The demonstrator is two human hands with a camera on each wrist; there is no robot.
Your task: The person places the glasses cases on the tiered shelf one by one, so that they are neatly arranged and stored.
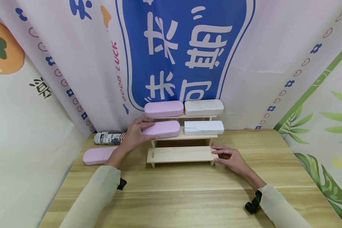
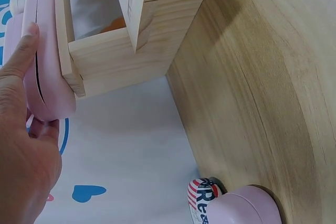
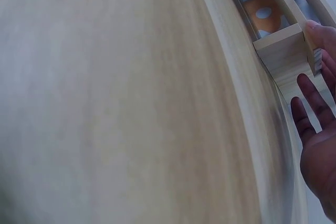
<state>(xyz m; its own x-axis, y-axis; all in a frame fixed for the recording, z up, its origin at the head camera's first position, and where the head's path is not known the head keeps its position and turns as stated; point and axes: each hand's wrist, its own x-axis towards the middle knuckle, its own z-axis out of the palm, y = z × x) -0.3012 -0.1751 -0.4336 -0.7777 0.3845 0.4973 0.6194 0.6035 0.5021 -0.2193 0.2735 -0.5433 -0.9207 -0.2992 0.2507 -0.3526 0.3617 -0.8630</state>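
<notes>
A light wooden three-step rack (image 1: 182, 154) stands against the hanging cloth. On its middle step my left hand (image 1: 136, 133) grips the left end of a pink glasses case (image 1: 163, 129), thumb on one side and fingers on the other. In the left wrist view, the case (image 2: 48, 51) lies along the step's board. At the rack's lowest step, my right hand (image 1: 229, 159) holds the right end of the board between thumb and fingers. In the right wrist view, the thumb lies on the board's edge (image 3: 317, 61) and two fingers extend loosely below.
Beside that case is a white case (image 1: 203, 127). The top step carries another pink case (image 1: 163, 109) and a pale grey-white case (image 1: 204, 107). Left on the table (image 1: 174, 196) lie a further pink case (image 1: 98, 155) and a printed cylindrical item (image 1: 108, 138). A patterned cloth (image 1: 245, 63) hangs behind.
</notes>
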